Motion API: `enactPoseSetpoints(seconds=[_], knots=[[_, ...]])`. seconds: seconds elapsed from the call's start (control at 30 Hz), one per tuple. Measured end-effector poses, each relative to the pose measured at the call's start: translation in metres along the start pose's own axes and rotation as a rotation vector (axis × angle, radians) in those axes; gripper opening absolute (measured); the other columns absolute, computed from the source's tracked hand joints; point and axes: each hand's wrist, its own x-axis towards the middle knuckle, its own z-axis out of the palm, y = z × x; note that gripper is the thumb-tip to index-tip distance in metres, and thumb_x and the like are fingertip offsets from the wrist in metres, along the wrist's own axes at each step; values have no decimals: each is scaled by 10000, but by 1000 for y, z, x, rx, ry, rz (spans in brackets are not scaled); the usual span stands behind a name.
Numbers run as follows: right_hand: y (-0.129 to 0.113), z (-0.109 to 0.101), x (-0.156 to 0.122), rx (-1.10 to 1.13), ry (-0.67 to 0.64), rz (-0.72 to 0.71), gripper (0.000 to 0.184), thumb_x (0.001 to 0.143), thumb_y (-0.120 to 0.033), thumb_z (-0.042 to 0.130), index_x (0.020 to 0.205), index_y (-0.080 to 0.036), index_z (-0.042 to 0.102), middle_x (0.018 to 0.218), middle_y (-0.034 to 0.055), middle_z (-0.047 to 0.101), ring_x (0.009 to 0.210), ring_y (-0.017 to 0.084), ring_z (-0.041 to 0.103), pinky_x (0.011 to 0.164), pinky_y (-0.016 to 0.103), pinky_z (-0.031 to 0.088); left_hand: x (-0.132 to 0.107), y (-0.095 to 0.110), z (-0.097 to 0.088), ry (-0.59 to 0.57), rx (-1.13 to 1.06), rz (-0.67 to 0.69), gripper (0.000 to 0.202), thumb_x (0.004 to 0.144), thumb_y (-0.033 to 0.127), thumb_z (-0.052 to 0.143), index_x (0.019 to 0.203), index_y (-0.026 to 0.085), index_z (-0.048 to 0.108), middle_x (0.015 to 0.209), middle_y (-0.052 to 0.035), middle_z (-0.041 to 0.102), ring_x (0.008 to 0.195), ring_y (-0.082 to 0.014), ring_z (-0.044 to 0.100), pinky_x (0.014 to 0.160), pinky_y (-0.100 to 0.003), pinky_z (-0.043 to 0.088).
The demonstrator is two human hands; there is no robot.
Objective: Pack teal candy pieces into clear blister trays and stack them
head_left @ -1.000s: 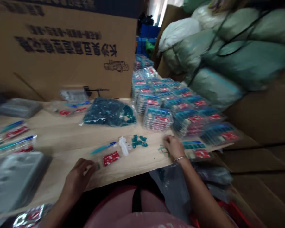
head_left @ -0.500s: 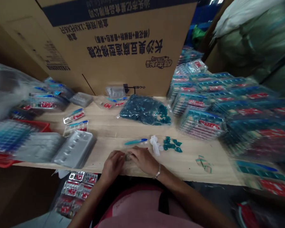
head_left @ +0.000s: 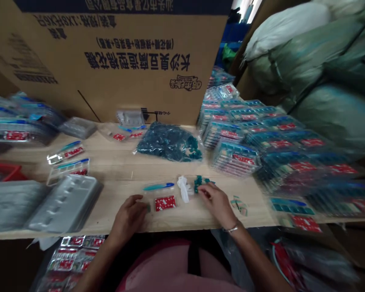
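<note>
Head view: left hand (head_left: 128, 219) clasping one tray (head_left: 166, 202), right hand (head_left: 216, 204) pinching teal pieces (head_left: 200, 181)

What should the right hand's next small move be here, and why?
Likely pinch a piece from the small teal pile and bring it to the red-labelled tray: the right hand has its fingertips on that pile, and the left hand rests at the tray's left end.

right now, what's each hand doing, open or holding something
Left hand: loosely curled at the edge of the clear tray; grip cannot be told.
Right hand: touching the teal pieces; grip cannot be told.
</note>
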Motion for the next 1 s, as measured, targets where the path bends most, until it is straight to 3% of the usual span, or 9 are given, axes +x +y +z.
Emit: enactPoseSetpoints(seconds=[0.07,0.2,0.37,0.53,0.6,0.7,0.8,1.0], knots=[[5,0,-4,-6,-24,-15,156,881,-204,448,884,-198,604,810,29,574,659,139,563,612,253,457,1,0,-2,-26,-17,-19,180,839,274,505,863,203,669,1031,-81,600,877,-178,638,761,-286,544],[-12,25,-6,-35,-113,-145,215,883,-211,437,1054,-189,565,957,67,593,780,174,607,706,299,497,-2,9,-3,-35,-20,-71,165,823,216,500,870,203,657,1030,-84,607,921,-181,625,805,-296,531],[-9,46,-6,-85,-75,-245,232,903,-186,350,922,-186,581,851,59,608,759,191,631,659,305,507,12,3,-19,-97,62,-106,134,807,189,527,871,195,644,1050,-88,618,1017,-195,590,857,-296,498],[2,45,-4,-138,-7,-281,240,906,-230,372,1065,-198,549,995,73,595,816,177,640,664,277,523,64,-25,-49,-127,547,-587,260,830,244,492,1025,105,592,1122,-179,583,1069,-277,554,914,-401,430],[0,47,-2,-189,-22,-291,248,899,-215,379,1078,-200,550,1004,75,594,823,179,642,667,276,529,81,-29,-47,-150,593,-653,312,824,310,496,998,68,588,1047,-203,599,1020,-307,569,869,-423,436],[-4,52,4,-274,-63,-299,219,878,-155,384,943,-202,588,915,63,604,768,180,640,631,279,524,89,-26,-34,-155,602,-646,354,788,386,533,972,88,581,1003,-180,607,994,-306,567,829,-402,438],[-5,53,14,-314,-100,-287,213,861,-113,396,792,-200,578,810,46,594,690,170,624,604,274,508,82,-29,-25,-99,595,-604,259,775,332,534,925,125,577,975,-139,601,974,-277,555,827,-381,427],[-17,52,59,-209,-95,-281,196,894,-139,402,832,-196,579,846,40,584,778,160,605,706,275,495,57,-47,-18,112,479,-445,234,724,300,593,903,156,553,930,-91,582,917,-248,532,835,-363,439]])
